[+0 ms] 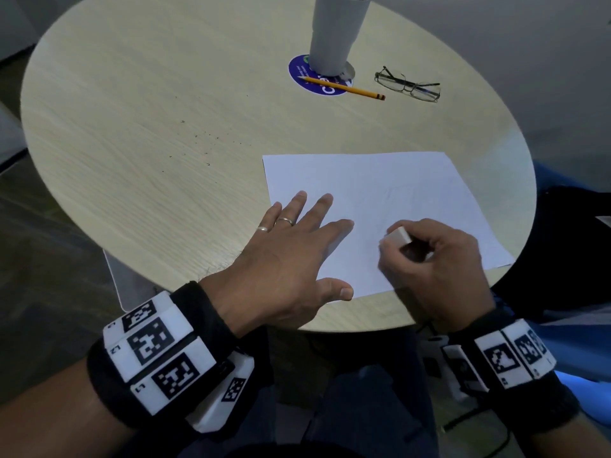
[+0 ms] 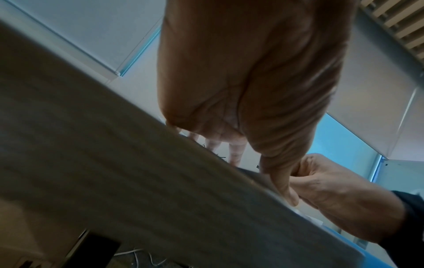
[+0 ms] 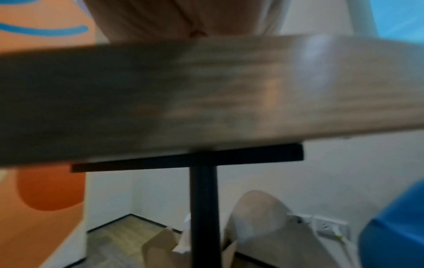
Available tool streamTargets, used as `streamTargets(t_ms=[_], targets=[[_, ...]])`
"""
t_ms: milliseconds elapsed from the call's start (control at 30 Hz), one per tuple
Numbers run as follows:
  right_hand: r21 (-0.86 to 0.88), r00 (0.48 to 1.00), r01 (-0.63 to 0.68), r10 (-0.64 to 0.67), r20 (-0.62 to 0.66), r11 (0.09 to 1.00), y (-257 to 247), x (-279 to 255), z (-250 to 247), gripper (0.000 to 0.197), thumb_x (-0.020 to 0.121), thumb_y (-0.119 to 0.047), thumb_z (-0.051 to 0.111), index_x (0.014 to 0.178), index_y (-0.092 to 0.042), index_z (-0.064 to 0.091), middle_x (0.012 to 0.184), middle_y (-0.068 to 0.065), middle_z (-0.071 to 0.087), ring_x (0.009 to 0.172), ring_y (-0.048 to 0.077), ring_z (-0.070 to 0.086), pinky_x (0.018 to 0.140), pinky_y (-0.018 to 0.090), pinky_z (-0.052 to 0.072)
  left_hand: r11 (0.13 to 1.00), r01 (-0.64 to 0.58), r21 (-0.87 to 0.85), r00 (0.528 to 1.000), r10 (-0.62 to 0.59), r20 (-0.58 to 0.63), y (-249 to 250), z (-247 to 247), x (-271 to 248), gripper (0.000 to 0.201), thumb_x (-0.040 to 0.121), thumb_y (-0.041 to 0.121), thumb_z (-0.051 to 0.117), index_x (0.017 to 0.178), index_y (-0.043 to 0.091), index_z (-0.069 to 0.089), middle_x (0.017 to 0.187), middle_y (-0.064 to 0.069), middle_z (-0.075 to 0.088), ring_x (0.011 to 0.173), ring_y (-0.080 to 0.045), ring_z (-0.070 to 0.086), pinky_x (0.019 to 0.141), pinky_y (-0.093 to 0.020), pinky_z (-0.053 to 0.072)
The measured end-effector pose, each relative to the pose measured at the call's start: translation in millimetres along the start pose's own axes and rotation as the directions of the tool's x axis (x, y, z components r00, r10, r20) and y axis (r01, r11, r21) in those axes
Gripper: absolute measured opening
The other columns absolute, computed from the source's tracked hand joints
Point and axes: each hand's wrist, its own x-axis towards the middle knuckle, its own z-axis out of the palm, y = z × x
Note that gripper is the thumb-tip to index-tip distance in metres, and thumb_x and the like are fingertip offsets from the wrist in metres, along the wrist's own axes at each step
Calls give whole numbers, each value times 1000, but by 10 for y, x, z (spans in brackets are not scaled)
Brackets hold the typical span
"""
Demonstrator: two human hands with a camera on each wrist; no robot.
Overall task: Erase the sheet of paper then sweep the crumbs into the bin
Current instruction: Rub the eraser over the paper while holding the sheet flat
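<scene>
A white sheet of paper [image 1: 390, 206] lies on the near right part of the round wooden table [image 1: 158, 104]. My left hand [image 1: 297, 246] lies flat with spread fingers on the sheet's left part, thumb at its near edge. My right hand [image 1: 426, 256] pinches a white eraser [image 1: 398, 238] and holds it against the paper near the sheet's near edge. Dark eraser crumbs [image 1: 205, 143] are scattered on the bare table left of the sheet. In the left wrist view the palm [image 2: 247, 76] hangs over the table edge [image 2: 114, 163], with my right hand [image 2: 328, 192] beside the thumb.
A grey cylinder container [image 1: 337, 31] stands at the back on a blue round sticker [image 1: 304, 77]. A yellow pencil [image 1: 344, 88] lies across the sticker, folded glasses [image 1: 408, 84] to its right. In the right wrist view the black table pedestal [image 3: 203, 208] and a cardboard box [image 3: 160, 244] show below.
</scene>
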Motion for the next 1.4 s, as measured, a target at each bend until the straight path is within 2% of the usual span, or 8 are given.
streamTargets(t_ms=[233, 433, 567, 733, 933, 1067, 1267, 1400], targets=[[-46, 993, 107, -105, 47, 993, -200, -121, 106, 12, 89, -11, 79, 82, -21, 76, 73, -5, 68, 66, 15, 62, 64, 29, 50, 1000, 1, -9, 1000, -1, -3, 22, -44, -27, 88, 94, 77, 49, 162, 47, 4, 172, 9, -23, 158, -21, -27, 127, -42, -14], [-76, 998, 14, -18, -59, 997, 43, 35, -78, 13, 91, -12, 78, 81, -20, 75, 77, -4, 71, 69, 14, 63, 68, 31, 53, 1000, -5, 0, 1000, 5, -2, 1, -14, -8, 88, 93, 80, 47, 162, 47, 3, 172, 9, -24, 158, -22, -26, 127, -42, -15], [-67, 989, 139, -136, 58, 988, -216, -136, 118, 12, 90, -11, 79, 82, -19, 75, 73, -5, 68, 66, 15, 60, 63, 30, 50, 1000, -6, -12, 1000, 6, -10, -1, -23, -17, 88, 93, 78, 48, 162, 47, 4, 172, 10, -23, 158, -21, -26, 127, -42, -14], [-64, 998, -3, -1, -59, 998, 89, 58, -91, 19, 89, -10, 78, 77, -24, 72, 76, -5, 71, 71, 14, 65, 67, 21, 51, 1000, -6, 13, 1000, 6, -3, -7, 0, -4, 88, 93, 80, 45, 161, 47, 2, 172, 10, -25, 158, -22, -26, 126, -42, -15], [-33, 990, 119, -116, 74, 992, -198, -149, 71, 14, 88, -10, 80, 81, -21, 75, 73, -5, 69, 66, 16, 60, 65, 33, 51, 1000, -9, 14, 1000, 9, -2, -6, -11, -7, 88, 93, 80, 45, 162, 46, 1, 172, 9, -25, 158, -22, -27, 127, -42, -14], [-52, 1000, -14, 13, -6, 999, 69, 16, -110, 18, 89, -12, 76, 74, -22, 71, 71, -2, 67, 65, 15, 61, 66, 38, 54, 1000, -5, 5, 1000, 5, 2, -2, -9, -16, 88, 93, 79, 46, 161, 47, 2, 172, 10, -25, 158, -21, -27, 128, -42, -14], [-73, 990, 123, -118, 71, 990, -233, -141, 59, 13, 88, -10, 78, 79, -20, 74, 71, -6, 66, 66, 13, 58, 64, 32, 49, 1000, 3, 5, 1000, -3, 14, 19, -62, -24, 89, 93, 78, 47, 163, 47, 2, 172, 10, -24, 158, -21, -26, 128, -42, -14], [-57, 1000, -24, 25, 15, 998, 62, -4, -128, 17, 89, -12, 75, 74, -16, 70, 68, -1, 65, 64, 16, 60, 65, 37, 53, 1000, 6, 7, 1000, -6, 13, 14, -30, -22, 88, 93, 78, 47, 162, 47, 1, 172, 10, -25, 158, -20, -27, 128, -42, -14]])
